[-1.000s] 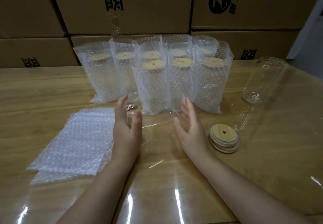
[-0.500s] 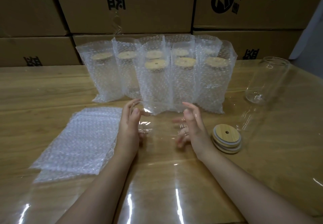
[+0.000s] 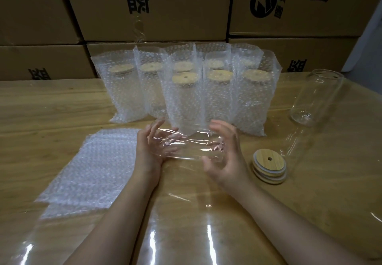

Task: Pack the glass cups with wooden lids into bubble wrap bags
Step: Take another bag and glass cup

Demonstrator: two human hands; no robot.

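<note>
- left hand (image 3: 148, 151): fingers spread and bent round the left end of a clear glass cup (image 3: 186, 144), seen partly through the glass
- right hand (image 3: 227, 153): fingers and thumb curled round the cup's right end
- that glass cup: lies on its side between the two hands, held just above the bench (image 3: 41, 109), no lid on it, in front of the bagged row; edges are hard to make out, mostly glints
- second glass cup (image 3: 316, 97): upright on the bench at far right, open top, no lid, well apart from both hands
- wooden lids (image 3: 269, 165): short stack flat on the bench, just right of the right hand, top lid has a small hole in its middle
- bagged cups (image 3: 186, 97): cluster standing upright at the bench's back middle, each in a bubble wrap bag with a wooden lid on; three in the front row, more behind
- empty bubble wrap bags (image 3: 93, 165): flat pile on the bench, left of the left hand, near the wrist
- cardboard boxes (image 3: 175, 6): stacked wall behind the bench, black print on them
- bench top is wood-grain with a glossy clear cover showing light streaks
</note>
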